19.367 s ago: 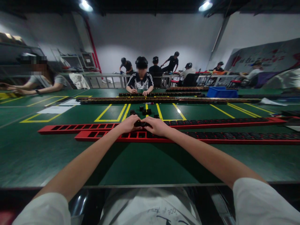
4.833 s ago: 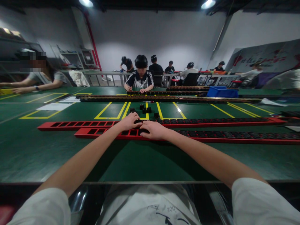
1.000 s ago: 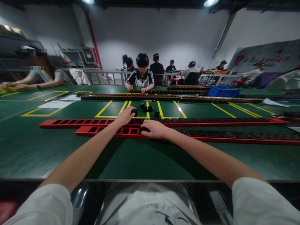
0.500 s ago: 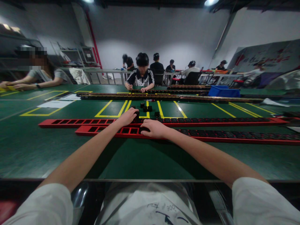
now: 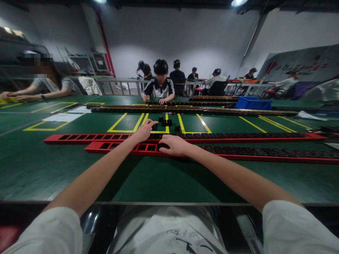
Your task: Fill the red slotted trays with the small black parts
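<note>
My left hand (image 5: 144, 131) is over the far red slotted strip (image 5: 57, 139), its index finger stretched out and its thumb apart. Just under and beyond its fingertips stands a small black block (image 5: 155, 126) on the table. My right hand (image 5: 173, 145) rests on the near red slotted strip (image 5: 92, 149), finger and thumb around a black block (image 5: 164, 145) at one of its slots; part of that block is hidden by the fingers. To the right, both strips carry rows of black pieces. Several loose black blocks (image 5: 166, 122) lie past the far strip.
The green table (image 5: 164, 183) has yellow tape outlines (image 5: 116, 122). Long dark strips (image 5: 185, 109) lie across its far side, with a blue bin (image 5: 253, 103) behind. White paper (image 5: 62, 116) lies left. A co-worker (image 5: 159, 84) sits opposite; another person sits left.
My left hand's fingers have spread and drawn slightly left, off the black block that they covered before. My right hand stays in place.
</note>
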Tool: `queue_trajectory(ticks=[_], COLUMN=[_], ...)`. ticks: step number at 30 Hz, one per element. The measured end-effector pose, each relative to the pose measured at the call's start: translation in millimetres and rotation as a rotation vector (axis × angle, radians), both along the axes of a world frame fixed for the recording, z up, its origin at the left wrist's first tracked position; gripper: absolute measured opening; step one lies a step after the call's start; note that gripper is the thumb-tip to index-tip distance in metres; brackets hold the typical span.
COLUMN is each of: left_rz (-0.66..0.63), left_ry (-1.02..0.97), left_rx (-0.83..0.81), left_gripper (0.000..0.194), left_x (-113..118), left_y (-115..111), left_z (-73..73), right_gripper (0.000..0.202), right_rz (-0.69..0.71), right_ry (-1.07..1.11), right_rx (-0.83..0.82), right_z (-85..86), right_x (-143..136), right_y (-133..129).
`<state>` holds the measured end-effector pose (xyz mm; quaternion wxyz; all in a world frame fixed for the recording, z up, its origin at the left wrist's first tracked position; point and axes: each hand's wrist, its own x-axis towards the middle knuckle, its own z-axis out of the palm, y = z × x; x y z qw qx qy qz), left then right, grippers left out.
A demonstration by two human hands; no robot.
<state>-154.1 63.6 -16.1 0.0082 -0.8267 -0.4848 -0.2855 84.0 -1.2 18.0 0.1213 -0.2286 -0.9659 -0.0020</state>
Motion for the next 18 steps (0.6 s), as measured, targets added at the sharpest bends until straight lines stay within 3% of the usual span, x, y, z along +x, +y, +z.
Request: queue_trajectory(ticks=[6,11,18], left_rz=[-0.006,-0.033,-0.020], left_ry=[-0.045,-0.019,0.050], left_rx=[0.043,0.005,-0.120], left_gripper=[0.050,0.029,0.032], left_x=[-1,-2,-2], left_y=[6,12,11], left_z=[-4.1,-7.3,-4.2], right_gripper=[0.032,0.033,0.034], right_rz=[0.002,0.009,0.015], right_ry=[0.009,0.013,0.018], right_rx=[0.002,0.007,0.009], right_z=[-2.0,-4.4,-4.2], right_x=[0,0,1], right_y=[2,4,3])
